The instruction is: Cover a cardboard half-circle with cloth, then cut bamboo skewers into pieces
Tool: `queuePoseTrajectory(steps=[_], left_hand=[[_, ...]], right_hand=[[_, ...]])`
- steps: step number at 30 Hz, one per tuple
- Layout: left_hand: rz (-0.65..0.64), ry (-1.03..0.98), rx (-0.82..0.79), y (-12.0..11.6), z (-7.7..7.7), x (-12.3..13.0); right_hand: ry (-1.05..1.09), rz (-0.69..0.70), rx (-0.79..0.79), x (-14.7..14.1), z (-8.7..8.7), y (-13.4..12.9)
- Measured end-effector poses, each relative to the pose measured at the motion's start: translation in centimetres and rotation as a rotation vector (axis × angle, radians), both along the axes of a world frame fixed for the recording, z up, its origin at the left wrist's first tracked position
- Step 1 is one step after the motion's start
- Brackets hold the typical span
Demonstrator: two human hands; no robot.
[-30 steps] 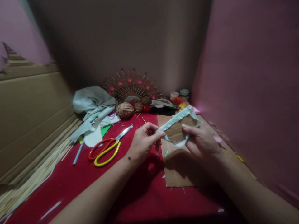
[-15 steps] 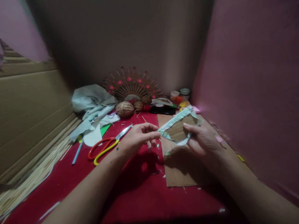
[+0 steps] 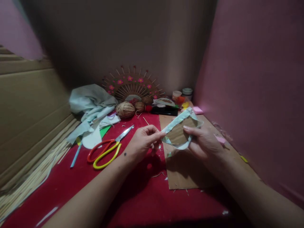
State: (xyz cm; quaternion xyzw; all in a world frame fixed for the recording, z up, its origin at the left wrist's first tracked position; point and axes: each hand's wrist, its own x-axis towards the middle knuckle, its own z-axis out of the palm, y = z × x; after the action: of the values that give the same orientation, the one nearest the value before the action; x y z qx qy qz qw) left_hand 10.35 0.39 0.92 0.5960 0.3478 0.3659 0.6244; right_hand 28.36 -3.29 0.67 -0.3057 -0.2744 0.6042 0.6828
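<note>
A half-round cardboard piece (image 3: 178,132) edged with folded pale blue-green cloth is held up between my hands. My right hand (image 3: 201,141) grips its right side, thumb lying on the bare brown face. At its left corner, my left hand (image 3: 147,139) pinches the cloth edge between thumb and fingers. Below the piece lies a flat sheet of cardboard (image 3: 187,174) on the red table surface (image 3: 133,202). Scissors (image 3: 106,152) with one red and one yellow handle rest open, left of my left hand.
Crumpled pale cloth (image 3: 92,98), a twine ball (image 3: 125,109) and a flowered stick fan (image 3: 130,82) stand at the back. Thin sticks (image 3: 35,180) lie along the left. A black phone-like slab (image 3: 165,110) and small tubs (image 3: 187,92) sit back right, by the pink wall (image 3: 249,95).
The view has shifted slightly, so the table items appear a little further left. My left hand has edged right along the scissors' side; both hands keep hold of the cloth-edged piece.
</note>
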Motion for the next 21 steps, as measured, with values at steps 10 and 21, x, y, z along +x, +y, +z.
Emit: queuePoseTrajectory(steps=[10,21], left_hand=[[-0.208,-0.007,-0.072,-0.6,-0.3,0.4],[-0.012,-0.150,-0.159,-0.8,-1.2,1.8]], right_hand=[[0.061,-0.061,0.021,0.4,0.1,0.5],[-0.005,0.022,0.076,-0.9,0.7,-0.5]])
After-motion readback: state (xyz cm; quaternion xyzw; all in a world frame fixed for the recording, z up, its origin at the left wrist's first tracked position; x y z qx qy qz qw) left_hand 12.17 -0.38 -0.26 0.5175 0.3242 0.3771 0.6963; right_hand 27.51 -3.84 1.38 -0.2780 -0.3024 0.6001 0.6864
